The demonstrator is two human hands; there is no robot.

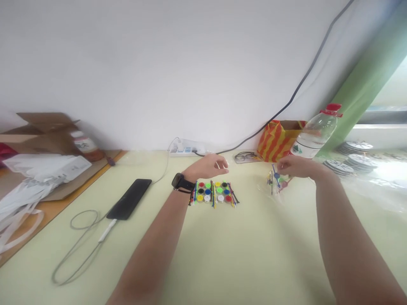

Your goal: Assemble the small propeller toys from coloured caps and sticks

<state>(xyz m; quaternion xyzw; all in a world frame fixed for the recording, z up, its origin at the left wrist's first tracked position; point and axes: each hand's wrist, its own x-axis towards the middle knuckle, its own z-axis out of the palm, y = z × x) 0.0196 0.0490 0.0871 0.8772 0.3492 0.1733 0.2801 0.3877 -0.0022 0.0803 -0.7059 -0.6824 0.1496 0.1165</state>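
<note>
My left hand [208,166], with a black watch [183,183] on its wrist, hovers just behind rows of coloured round pieces [207,191]. A thin white piece shows between its curled thumb and fingers. Bundles of coloured sticks [213,195] lie between and beside the round pieces. To the right, my right hand [291,166] pinches coloured small parts [275,178], blue, green and pink among them, in or by a clear plastic bag. The bag's outline is faint.
Left of my arms lie a black phone [129,199] with its cable, a cardboard box [51,131] and white plastic strips. Along the wall stand a power strip [182,149], glasses [246,157], a striped bag [276,142] and a bottle [314,133]. Stacked discs [359,160] are at the right.
</note>
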